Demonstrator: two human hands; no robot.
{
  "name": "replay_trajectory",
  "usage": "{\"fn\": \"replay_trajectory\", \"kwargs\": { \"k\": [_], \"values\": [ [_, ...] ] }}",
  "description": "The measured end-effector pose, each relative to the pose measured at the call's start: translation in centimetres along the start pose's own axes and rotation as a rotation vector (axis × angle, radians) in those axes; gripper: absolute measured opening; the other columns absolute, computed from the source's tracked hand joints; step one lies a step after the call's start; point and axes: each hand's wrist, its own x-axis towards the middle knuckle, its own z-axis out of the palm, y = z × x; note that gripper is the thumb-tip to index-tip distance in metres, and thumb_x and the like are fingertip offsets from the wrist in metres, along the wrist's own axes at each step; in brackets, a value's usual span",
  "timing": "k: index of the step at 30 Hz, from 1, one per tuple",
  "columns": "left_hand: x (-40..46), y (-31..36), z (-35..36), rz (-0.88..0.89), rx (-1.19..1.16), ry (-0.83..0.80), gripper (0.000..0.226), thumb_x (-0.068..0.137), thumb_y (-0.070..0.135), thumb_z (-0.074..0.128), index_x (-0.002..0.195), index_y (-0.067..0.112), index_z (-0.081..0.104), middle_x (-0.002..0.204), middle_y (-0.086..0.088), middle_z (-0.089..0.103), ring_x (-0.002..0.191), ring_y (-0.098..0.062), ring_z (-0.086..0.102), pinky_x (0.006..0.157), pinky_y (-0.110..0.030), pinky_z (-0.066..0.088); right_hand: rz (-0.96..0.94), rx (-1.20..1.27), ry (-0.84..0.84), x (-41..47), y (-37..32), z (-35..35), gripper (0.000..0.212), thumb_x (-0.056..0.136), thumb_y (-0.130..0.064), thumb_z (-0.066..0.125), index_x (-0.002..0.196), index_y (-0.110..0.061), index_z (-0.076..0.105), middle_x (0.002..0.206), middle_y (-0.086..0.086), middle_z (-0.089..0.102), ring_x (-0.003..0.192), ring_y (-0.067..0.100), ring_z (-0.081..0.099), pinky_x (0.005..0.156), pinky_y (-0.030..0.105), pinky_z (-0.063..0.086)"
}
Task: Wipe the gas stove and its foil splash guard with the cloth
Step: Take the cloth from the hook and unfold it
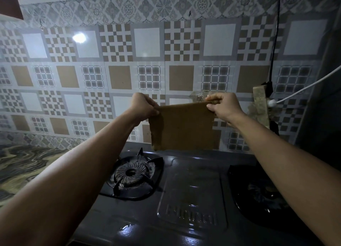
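A brown cloth (182, 127) hangs spread out flat above the back of the gas stove (191, 190). My left hand (143, 106) pinches its top left corner and my right hand (222, 106) pinches its top right corner. The patterned foil splash guard (110, 76) covers the wall right behind the cloth. The stove is dark and glossy, with a left burner (132, 173) in full view and a right burner (258, 192) partly hidden by my right forearm.
A marbled countertop (22, 164) lies left of the stove. A black cable (275, 42) runs down the wall at the right to a plug, with a white cable (304, 88) beside it. A beige strip (261, 105) hangs there too.
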Motion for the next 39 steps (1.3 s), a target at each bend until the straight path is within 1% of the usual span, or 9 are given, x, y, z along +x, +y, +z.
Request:
{"fn": "replay_trajectory", "kwargs": {
  "k": [4, 9, 13, 18, 21, 25, 29, 34, 39],
  "values": [
    [0.2, -0.3, 0.1, 0.025, 0.063, 0.025, 0.013, 0.079, 0.000, 0.073, 0.073, 0.009, 0.065, 0.081, -0.006, 0.065, 0.079, -0.019, 0.063, 0.068, -0.030, 0.055, -0.126, -0.302, 0.008, 0.0, 0.3, -0.5, 0.012, 0.091, -0.010, 0.061, 0.098, -0.013, 0.070, 0.088, 0.000, 0.062, 0.085, 0.016, 0.057, 0.074, 0.030, 0.047],
    [0.3, -0.2, -0.1, -0.071, -0.141, -0.104, 0.012, 0.090, 0.005, 0.062, 0.081, 0.010, 0.056, 0.084, -0.007, 0.061, 0.079, -0.020, 0.062, 0.062, -0.032, 0.054, 0.029, -0.066, -0.091, 0.4, 0.7, -0.9, 0.013, 0.095, -0.011, 0.055, 0.091, -0.013, 0.067, 0.084, 0.004, 0.061, 0.084, 0.025, 0.061, 0.074, 0.042, 0.057],
    [0.0, -0.3, 0.4, -0.262, -0.280, -0.083, 0.015, 0.088, 0.004, 0.063, 0.103, 0.002, 0.061, 0.088, -0.009, 0.064, 0.074, -0.020, 0.064, 0.054, -0.031, 0.053, 0.183, 0.064, -0.037, -0.2, 0.8, -0.6, 0.007, 0.084, -0.013, 0.069, 0.078, -0.012, 0.069, 0.083, 0.009, 0.068, 0.075, 0.024, 0.066, 0.066, 0.045, 0.061],
    [-1.1, 0.7, 2.8, -0.393, -0.402, -0.188, 0.007, 0.089, 0.005, 0.061, 0.095, 0.004, 0.059, 0.079, -0.010, 0.062, 0.061, -0.019, 0.063, 0.045, -0.026, 0.054, 0.316, 0.289, -0.057, -1.3, -0.7, 2.0, 0.001, 0.079, -0.001, 0.067, 0.078, -0.001, 0.066, 0.078, 0.017, 0.070, 0.065, 0.028, 0.072, 0.061, 0.041, 0.061],
    [-1.9, 1.4, 4.5, -0.421, -0.534, -0.279, 0.009, 0.093, 0.003, 0.054, 0.099, 0.000, 0.060, 0.080, -0.014, 0.066, 0.067, -0.023, 0.067, 0.053, -0.035, 0.061, 0.358, 0.413, -0.263, -1.9, -1.8, 3.2, 0.020, 0.087, -0.006, 0.063, 0.100, 0.008, 0.064, 0.089, 0.024, 0.071, 0.078, 0.033, 0.073, 0.074, 0.046, 0.060],
    [-2.6, 1.3, 5.0, -0.347, -0.611, -0.332, 0.027, 0.093, 0.026, 0.061, 0.098, -0.001, 0.063, 0.080, -0.012, 0.068, 0.061, -0.021, 0.070, 0.051, -0.030, 0.057, 0.479, 0.501, -0.434, -2.2, -1.6, 3.1, 0.051, 0.097, -0.036, 0.038, 0.108, 0.006, 0.065, 0.107, 0.023, 0.068, 0.102, 0.033, 0.065, 0.091, 0.046, 0.052],
    [-2.7, 0.6, 5.4, -0.302, -0.516, -0.260, 0.007, 0.088, 0.005, 0.065, 0.090, 0.000, 0.061, 0.081, -0.015, 0.070, 0.074, -0.026, 0.070, 0.078, -0.040, 0.060, 0.545, 0.529, -0.468, -2.1, 0.0, 2.8, 0.061, 0.092, -0.040, 0.026, 0.105, -0.002, 0.072, 0.114, 0.015, 0.068, 0.107, 0.026, 0.057, 0.097, 0.046, 0.044],
    [-2.2, 0.5, 6.4, -0.266, -0.538, -0.194, 0.012, 0.089, 0.000, 0.061, 0.100, -0.001, 0.062, 0.088, -0.018, 0.070, 0.076, -0.025, 0.072, 0.068, -0.040, 0.062, 0.821, 0.540, -0.361, -3.1, 2.3, 4.0, 0.059, 0.095, -0.045, 0.032, 0.115, 0.003, 0.060, 0.115, 0.025, 0.064, 0.103, 0.038, 0.060, 0.092, 0.053, 0.048],
    [-3.2, 0.1, 7.6, -0.133, -0.443, -0.520, 0.021, 0.090, 0.011, 0.063, 0.108, 0.003, 0.068, 0.107, -0.013, 0.072, 0.099, -0.024, 0.070, 0.083, -0.037, 0.058, 0.886, 0.981, -0.376, -3.6, 4.3, 5.8, 0.077, 0.091, -0.066, 0.024, 0.121, -0.003, 0.058, 0.118, 0.024, 0.064, 0.110, 0.041, 0.058, 0.092, 0.057, 0.047]
  ]
}}
